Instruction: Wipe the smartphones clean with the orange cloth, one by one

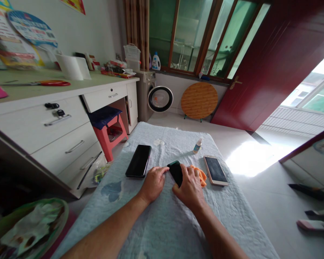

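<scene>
**Both Your Hands Meet at the Small Dark Phone**

You have the small dark phone (176, 173) near the middle of the light blue cover (162, 226), tilted slightly in your view, between your two hands. Your right hand (191, 185) comes over its right side and grips it, the thumb at the lower left edge and the fingers bent along the other side. Your left hand (153, 183) has its fingers curled and its index fingertip at the phone's upper left corner; whether it pinches anything you cannot tell.

The orange cloth (202, 178) lies bunched just beside your right hand, partly hidden by the fingers, so you cannot tell whether they hold it. The large black phone (138, 161) lies flat to the left, apart from your left hand. The pale-framed phone (216, 170) lies face up right of the cloth, and the small spray bottle (197, 145) stands upright beyond it. Farther off, the washing machine (145, 93) has its round door open.
</scene>
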Action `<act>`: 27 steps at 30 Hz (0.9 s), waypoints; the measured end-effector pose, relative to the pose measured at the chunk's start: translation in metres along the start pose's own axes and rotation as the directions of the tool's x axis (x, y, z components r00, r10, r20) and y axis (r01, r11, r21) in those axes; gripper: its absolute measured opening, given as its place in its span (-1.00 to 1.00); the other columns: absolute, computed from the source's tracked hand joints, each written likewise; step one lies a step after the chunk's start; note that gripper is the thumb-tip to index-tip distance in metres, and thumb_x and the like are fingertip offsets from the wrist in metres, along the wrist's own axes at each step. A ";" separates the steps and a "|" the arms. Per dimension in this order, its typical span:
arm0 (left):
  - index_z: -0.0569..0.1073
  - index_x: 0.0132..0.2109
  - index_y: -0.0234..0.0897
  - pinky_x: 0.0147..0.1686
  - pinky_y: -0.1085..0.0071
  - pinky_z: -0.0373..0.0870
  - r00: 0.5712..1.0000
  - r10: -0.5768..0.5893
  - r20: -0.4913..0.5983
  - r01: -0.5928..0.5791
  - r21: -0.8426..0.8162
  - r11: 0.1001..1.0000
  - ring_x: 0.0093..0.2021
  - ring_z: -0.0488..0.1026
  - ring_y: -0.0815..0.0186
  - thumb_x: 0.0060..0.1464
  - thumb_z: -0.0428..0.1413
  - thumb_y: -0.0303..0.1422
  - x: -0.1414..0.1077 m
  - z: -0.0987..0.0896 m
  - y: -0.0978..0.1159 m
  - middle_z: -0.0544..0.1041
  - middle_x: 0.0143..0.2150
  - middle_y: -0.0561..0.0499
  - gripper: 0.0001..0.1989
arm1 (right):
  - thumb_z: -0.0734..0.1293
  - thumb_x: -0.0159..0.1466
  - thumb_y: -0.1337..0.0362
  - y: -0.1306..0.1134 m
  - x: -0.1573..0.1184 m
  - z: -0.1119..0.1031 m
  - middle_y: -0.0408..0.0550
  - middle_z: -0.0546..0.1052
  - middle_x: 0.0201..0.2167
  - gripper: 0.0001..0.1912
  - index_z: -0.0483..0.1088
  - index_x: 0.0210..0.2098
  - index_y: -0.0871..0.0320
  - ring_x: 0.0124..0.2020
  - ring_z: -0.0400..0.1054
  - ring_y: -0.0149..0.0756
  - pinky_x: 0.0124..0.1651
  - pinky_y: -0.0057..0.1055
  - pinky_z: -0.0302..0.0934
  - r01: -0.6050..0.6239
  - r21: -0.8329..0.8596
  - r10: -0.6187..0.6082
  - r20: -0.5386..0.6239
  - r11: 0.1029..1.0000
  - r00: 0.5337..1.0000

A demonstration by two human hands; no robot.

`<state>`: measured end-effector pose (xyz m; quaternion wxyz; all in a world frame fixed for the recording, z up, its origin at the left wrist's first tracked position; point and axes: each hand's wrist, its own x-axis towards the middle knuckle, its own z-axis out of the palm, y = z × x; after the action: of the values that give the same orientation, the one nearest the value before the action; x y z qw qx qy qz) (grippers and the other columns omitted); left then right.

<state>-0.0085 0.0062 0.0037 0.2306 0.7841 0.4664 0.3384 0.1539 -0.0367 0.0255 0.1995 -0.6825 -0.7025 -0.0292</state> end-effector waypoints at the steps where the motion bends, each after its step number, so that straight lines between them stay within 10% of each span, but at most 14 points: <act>1: 0.46 0.04 -0.23 0.10 0.24 0.32 1.000 -0.002 -0.009 0.002 -0.007 1.000 0.03 0.41 0.22 0.05 -0.05 -0.59 0.000 -0.001 0.000 0.53 -0.04 -0.05 -0.56 | 0.29 0.00 0.31 0.001 0.001 -0.001 0.04 0.36 -0.14 -0.34 0.20 0.13 0.12 -0.09 0.15 -0.07 0.01 -0.18 0.05 0.003 0.018 -0.003 -0.008 1.000 1.000; 12: 0.47 0.00 -0.26 0.07 0.21 0.35 1.000 0.005 0.008 -0.005 0.017 1.000 0.00 0.44 0.19 0.05 0.02 -0.53 0.000 0.003 -0.004 0.54 -0.06 -0.07 -0.64 | 0.27 0.03 0.14 0.085 0.032 -0.029 0.09 0.39 -0.04 -0.35 0.23 0.12 0.15 -0.04 0.20 -0.04 0.06 -0.17 0.05 -0.297 0.074 0.306 -0.220 0.952 0.926; 18: 0.46 0.00 -0.29 0.04 0.21 0.38 1.000 0.010 0.025 -0.010 0.019 1.000 -0.05 0.46 0.19 0.04 0.04 -0.55 0.000 0.006 -0.007 0.54 -0.09 -0.08 -0.65 | 0.28 0.01 0.10 0.134 0.034 -0.030 0.15 0.43 -0.11 -0.33 0.27 0.11 0.18 -0.07 0.26 -0.01 0.05 -0.19 0.01 -0.478 -0.022 0.469 -0.158 0.878 0.869; 27: 0.46 -0.01 -0.27 0.01 0.24 0.40 1.000 0.009 0.026 -0.009 0.005 1.000 -0.08 0.47 0.22 0.03 0.05 -0.56 -0.001 0.007 -0.008 0.54 -0.11 -0.06 -0.64 | 0.28 0.01 0.06 0.145 0.031 -0.024 0.11 0.41 -0.10 -0.29 0.25 0.16 0.13 -0.04 0.25 0.01 0.01 -0.19 0.05 -0.515 -0.101 0.514 -0.036 0.851 0.857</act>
<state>-0.0085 0.0085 -0.0066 0.2329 0.7912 0.4607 0.3280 0.3005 -0.0052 0.0245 0.1659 -0.8551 -0.4910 -0.0147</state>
